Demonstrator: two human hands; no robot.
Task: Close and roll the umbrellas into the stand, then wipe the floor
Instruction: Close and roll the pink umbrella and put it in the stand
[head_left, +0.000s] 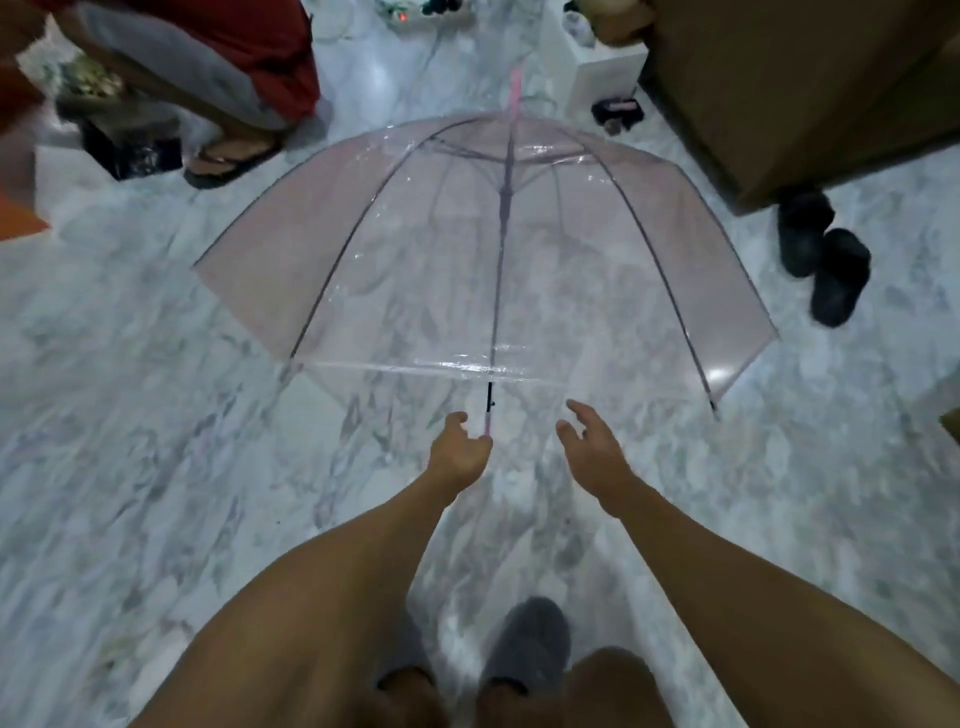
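Left hand (460, 451) reaches down with fingers curled at the pink handle (487, 423) of a clear, pink-tinted umbrella (483, 260), which lies fully open on the marble floor (130, 467); whether the grip has closed cannot be told. Right hand (589, 441) hovers just beside the handle, fingers spread and empty. Closing looks barely begun: next, I judge, the handle needs a firm hold while the other hand pulls the runner down the shaft.

Home entryway: marble floor (156, 467), black slippers (826, 260) beside wooden cabinet (805, 93).
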